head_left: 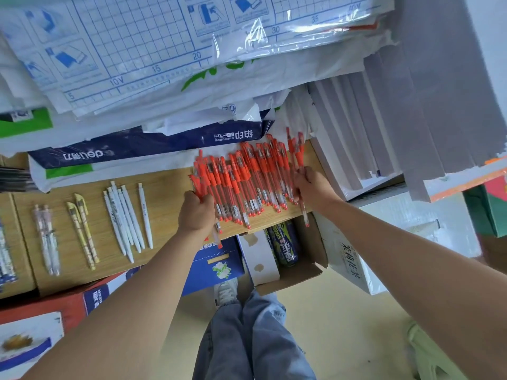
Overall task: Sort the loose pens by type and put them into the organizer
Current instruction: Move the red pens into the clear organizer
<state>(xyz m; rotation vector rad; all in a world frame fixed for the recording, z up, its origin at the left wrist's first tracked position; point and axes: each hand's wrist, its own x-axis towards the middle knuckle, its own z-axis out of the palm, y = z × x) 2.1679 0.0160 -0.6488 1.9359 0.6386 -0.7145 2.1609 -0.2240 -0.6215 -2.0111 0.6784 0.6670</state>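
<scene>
- The red pens point(247, 182) lay in a wide, overlapping heap at the right end of the wooden surface point(164, 193). Most pointed roughly from back to front, and their tips reached the front edge.
- The left hand point(196, 212) was at the left side of the heap, its fingers curled round a bunch of red pens. The lower ends of these stuck out beneath the hand, past the front edge.
- The right hand point(311, 187) was at the right side of the heap, near the right front corner, its fingers also curled round several red pens. One of them hung down beyond the front edge.
- A group of white pens point(129, 215) lay side by side left of the heap, well apart from it, with one lying slightly away from the rest.
- Two yellow pens point(82, 231) lay further left, and two pale patterned pens point(46, 239) lay beyond them, towards the left end.
- Blue-and-white paper packs point(137, 149) sat along the back edge, with gridded sheets point(123, 50) piled above them.
- Stacks of white paper point(356, 133) stood past the right edge.
- An open cardboard box point(288, 270) sat on the floor below the front edge, beside the person's jeans point(247, 338).
</scene>
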